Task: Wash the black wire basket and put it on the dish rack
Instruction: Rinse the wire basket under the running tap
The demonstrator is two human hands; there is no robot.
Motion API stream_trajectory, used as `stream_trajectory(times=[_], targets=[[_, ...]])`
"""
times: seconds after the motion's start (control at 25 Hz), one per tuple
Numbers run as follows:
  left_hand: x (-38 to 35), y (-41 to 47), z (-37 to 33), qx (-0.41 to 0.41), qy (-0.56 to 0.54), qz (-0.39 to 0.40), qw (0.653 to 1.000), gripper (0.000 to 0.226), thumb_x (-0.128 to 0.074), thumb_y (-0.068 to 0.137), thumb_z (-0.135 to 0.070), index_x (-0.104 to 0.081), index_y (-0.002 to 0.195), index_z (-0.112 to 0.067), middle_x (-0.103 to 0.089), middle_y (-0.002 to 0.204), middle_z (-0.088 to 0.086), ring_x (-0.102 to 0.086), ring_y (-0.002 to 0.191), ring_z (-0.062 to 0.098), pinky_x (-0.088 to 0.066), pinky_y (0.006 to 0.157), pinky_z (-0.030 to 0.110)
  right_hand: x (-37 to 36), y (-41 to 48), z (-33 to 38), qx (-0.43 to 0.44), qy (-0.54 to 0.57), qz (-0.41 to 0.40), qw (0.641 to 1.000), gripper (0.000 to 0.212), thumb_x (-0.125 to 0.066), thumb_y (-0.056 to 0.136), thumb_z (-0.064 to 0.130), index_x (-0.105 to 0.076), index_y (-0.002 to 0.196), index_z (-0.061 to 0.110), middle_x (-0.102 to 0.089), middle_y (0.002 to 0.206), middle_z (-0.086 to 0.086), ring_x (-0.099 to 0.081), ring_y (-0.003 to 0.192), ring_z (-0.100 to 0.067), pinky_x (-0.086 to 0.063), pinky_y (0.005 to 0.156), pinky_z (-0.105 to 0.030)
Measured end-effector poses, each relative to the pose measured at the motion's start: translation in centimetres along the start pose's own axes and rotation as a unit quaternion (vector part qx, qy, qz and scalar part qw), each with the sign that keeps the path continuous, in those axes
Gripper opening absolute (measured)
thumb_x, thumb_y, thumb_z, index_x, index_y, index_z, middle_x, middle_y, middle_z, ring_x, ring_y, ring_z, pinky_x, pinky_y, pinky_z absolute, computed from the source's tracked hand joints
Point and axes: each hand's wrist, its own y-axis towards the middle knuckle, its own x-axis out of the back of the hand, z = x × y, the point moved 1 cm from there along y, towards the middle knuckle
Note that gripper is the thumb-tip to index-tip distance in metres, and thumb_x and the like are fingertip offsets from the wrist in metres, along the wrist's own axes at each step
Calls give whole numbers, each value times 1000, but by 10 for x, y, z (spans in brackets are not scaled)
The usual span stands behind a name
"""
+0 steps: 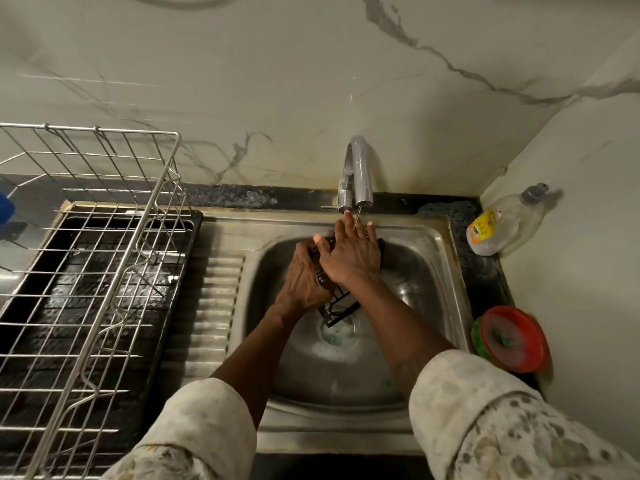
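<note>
Two hands show on my feed, both on the one basket above the sink (437, 244). Well to the left of the left hand, a steel dish rack (90, 271) stands over a black tray on the tabletop. The left hand (304, 279) has its fingers curled round the near-left edge of the black wire basket (343, 311), gripping it. I can see only a corner of the basket below the wrists and a strip beyond the right hand; the rest is hidden. The right hand (350, 258) lies flat on top of the basket, fingers straight and spread, its wrist crossing just over the left hand. A thin stream from the faucet (358, 168) falls onto its fingertips. Well to the right of that hand, a clear soap bottle (503, 226) leans in the corner, and nearer me sits a red round dish (513, 338), blurred.
</note>
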Motion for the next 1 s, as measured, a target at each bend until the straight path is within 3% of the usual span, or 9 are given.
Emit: stream_trajectory(times=[0.16, 0.32, 0.44, 0.56, 0.64, 0.68, 0.84, 0.92, 1.0], targets=[[-1, 4, -2, 35, -12, 14, 999, 75, -77, 80, -43, -43, 140, -13, -44, 119, 7, -52, 106, 24, -45, 85, 30, 4, 0, 8, -68, 25, 9, 997, 77, -1, 100, 62, 5, 158, 11, 12, 167, -9, 14, 154, -24, 9, 123, -47], [-3, -17, 17, 22, 60, 36, 997, 84, -63, 90, -57, -37, 149, -3, -40, 149, 21, -43, 136, 33, -41, 112, 43, -12, -47, 43, -60, 70, -25, 995, 77, 0, 100, 60, 10, 157, 8, 18, 164, -11, 21, 152, -23, 15, 123, -43], [-2, -18, 6, 29, 15, 13, 999, 94, -64, 75, -68, -43, 141, -4, -46, 135, 18, -48, 120, 29, -47, 103, 44, -10, -43, 33, -88, 79, -34, 992, 86, -2, 97, 68, 13, 156, 7, 21, 163, -13, 23, 151, -24, 17, 122, -42], [3, -16, -13, 36, -3, 3, 999, 67, -81, 74, -34, -41, 123, -13, -45, 113, 11, -51, 99, 24, -52, 82, 39, 8, -8, 0, -158, 51, -12, 986, 91, -7, 97, 69, 8, 157, 2, 11, 165, -20, 12, 154, -30, 9, 124, -45], [5, -15, -15, 48, -43, -10, 998, 64, -78, 71, -31, -32, 115, -24, -46, 109, 11, -52, 95, 24, -54, 78, 40, 9, -2, -8, -161, 40, -10, 986, 90, -8, 98, 68, 5, 157, 1, 7, 166, -21, 9, 154, -31, 8, 124, -45], [3, -17, -11, 39, -42, -9, 998, 64, -77, 71, -36, -31, 116, -27, -47, 110, 12, -52, 95, 25, -54, 79, 42, 6, -8, -4, -156, 39, -14, 987, 90, -6, 97, 68, 6, 156, 1, 8, 165, -20, 10, 154, -31, 9, 124, -45], [-2, -26, -1, 2, -2, 8, 1000, 86, -64, 76, -67, -42, 137, -10, -49, 134, 19, -49, 124, 33, -42, 109, 47, -14, -55, 40, -108, 77, -27, 991, 92, -1, 95, 71, 13, 155, 3, 20, 162, -17, 23, 151, -27, 17, 122, -42], [-2, -29, 1, 34, -1, 17, 999, 77, -63, 87, -56, -39, 144, -9, -45, 145, 18, -46, 132, 31, -39, 112, 42, -15, -54, 43, -91, 82, -37, 992, 94, -2, 94, 72, 11, 156, 3, 18, 163, -15, 21, 152, -25, 17, 122, -41], [-5, -27, 0, 45, -2, 41, 998, 91, -71, 84, -52, -29, 151, -6, -36, 145, 19, -41, 129, 31, -40, 110, 36, -8, -34, 27, -109, 69, -34, 991, 95, -2, 93, 74, 8, 157, 4, 14, 164, -15, 15, 153, -27, 12, 123, -43]])
